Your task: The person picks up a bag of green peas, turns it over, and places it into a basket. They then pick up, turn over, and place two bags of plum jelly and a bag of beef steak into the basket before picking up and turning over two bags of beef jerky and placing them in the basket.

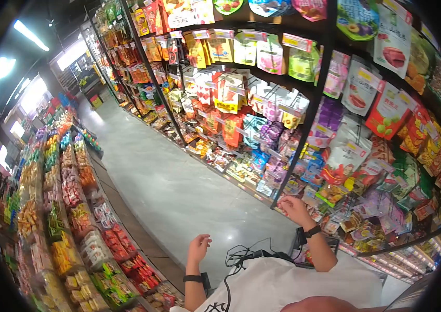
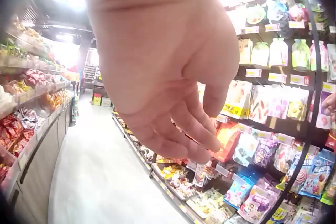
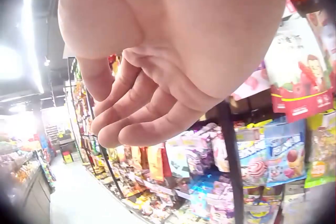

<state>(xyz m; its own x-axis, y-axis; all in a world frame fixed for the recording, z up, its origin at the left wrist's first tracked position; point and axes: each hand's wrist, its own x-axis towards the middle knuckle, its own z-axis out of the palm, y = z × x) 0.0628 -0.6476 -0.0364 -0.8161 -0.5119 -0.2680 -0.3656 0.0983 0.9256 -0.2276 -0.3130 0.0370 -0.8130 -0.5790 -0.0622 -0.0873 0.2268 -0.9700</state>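
Observation:
My left hand [image 1: 198, 248] hangs over the aisle floor with loosely bent fingers and nothing in them. In the left wrist view its fingers [image 2: 178, 129] overlap an orange-red snack bag [image 2: 227, 141] on the rack behind. My right hand [image 1: 294, 209] is held up near the snack rack, beside a black upright post [image 1: 303, 140]. Its fingers [image 3: 142, 113] curl loosely and hold nothing in the right wrist view. Nearby hang a white and red pouch [image 3: 299, 71] and a blue candy bag [image 3: 285, 150]. Each wrist wears a black strap.
Pegs and shelves of bagged snacks line the right side. Sloped bins of wrapped sweets [image 1: 80, 208] run along the left. Between them stretches a grey floor [image 1: 173, 182]. Loose black cables [image 1: 241, 255] lie against the white shirt. A yellow and red box [image 1: 95, 101] stands far down the aisle.

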